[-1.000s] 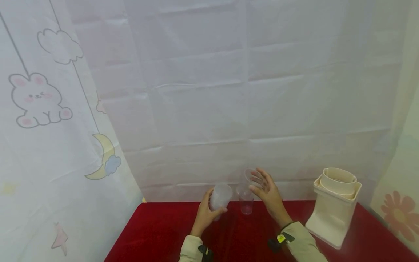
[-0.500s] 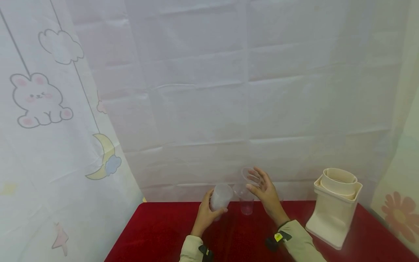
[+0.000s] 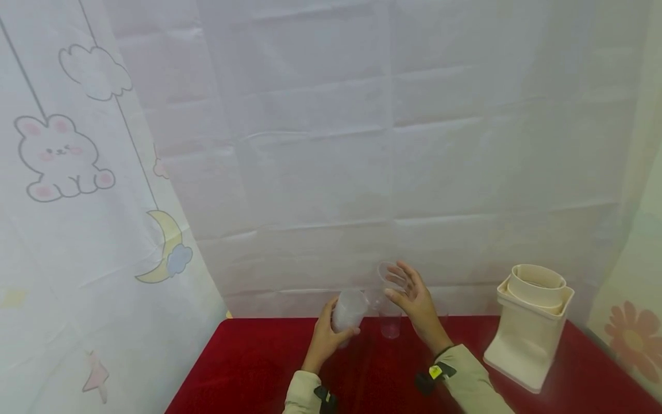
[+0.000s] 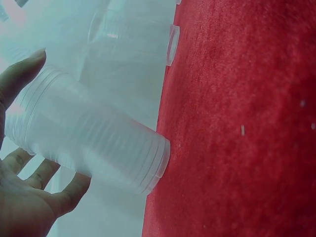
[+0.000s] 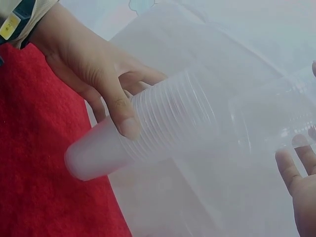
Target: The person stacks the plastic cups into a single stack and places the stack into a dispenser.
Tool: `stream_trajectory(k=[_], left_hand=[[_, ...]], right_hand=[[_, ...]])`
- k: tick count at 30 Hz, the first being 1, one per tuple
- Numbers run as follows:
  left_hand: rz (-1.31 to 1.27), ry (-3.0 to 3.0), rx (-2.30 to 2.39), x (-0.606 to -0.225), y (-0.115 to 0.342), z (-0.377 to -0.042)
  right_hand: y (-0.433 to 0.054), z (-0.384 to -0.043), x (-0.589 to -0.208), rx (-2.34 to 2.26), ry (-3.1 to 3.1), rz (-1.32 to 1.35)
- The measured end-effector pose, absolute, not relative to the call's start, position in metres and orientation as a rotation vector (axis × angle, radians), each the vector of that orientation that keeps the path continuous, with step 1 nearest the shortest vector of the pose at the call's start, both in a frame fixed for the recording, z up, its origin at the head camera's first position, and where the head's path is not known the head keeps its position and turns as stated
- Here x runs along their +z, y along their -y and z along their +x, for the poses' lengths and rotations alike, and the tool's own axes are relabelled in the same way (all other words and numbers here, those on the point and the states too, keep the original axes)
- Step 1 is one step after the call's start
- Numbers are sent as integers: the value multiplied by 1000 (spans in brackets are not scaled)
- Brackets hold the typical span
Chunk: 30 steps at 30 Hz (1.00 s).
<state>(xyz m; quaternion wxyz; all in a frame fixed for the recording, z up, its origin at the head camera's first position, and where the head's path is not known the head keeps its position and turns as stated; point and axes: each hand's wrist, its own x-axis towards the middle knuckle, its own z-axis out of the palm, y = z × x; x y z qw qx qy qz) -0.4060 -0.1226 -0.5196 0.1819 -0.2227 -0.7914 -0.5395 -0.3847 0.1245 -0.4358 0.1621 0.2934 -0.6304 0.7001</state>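
Observation:
My left hand [image 3: 323, 338] grips a tilted stack of clear plastic cups [image 3: 349, 313], thumb on one side and fingers on the other. Many nested rims show on the stack [image 5: 165, 116] in the right wrist view. In my right hand [image 3: 421, 307] is a single clear plastic cup [image 5: 271, 121], tilted, with one end towards the mouth of the stack; a gap seems to separate them. Its outline is faint against the pale backdrop. Another clear cup [image 3: 390, 328] stands upright on the table behind and between the hands.
A cream-coloured plastic stand with a round collar [image 3: 527, 328] is at the right of the red-covered table [image 3: 248, 356]. A pale sheet [image 3: 310, 184] hangs right behind the table's back edge. A faint clear edge [image 3: 443, 318] shows behind the right wrist.
My right hand has moved slightly left with its cup, closer to the stack. The left hand and the stack have stayed nearly still.

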Motion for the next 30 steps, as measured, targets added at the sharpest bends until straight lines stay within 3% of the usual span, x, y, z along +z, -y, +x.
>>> stream_trajectory(k=[20, 30], left_hand=[[-641, 2211, -1489, -523, 124, -418], [-652, 2211, -1542, -491, 118, -390]], right_hand=[[-111, -401, -433, 2032, 1763, 896], [-103, -403, -434, 2038, 1756, 928]])
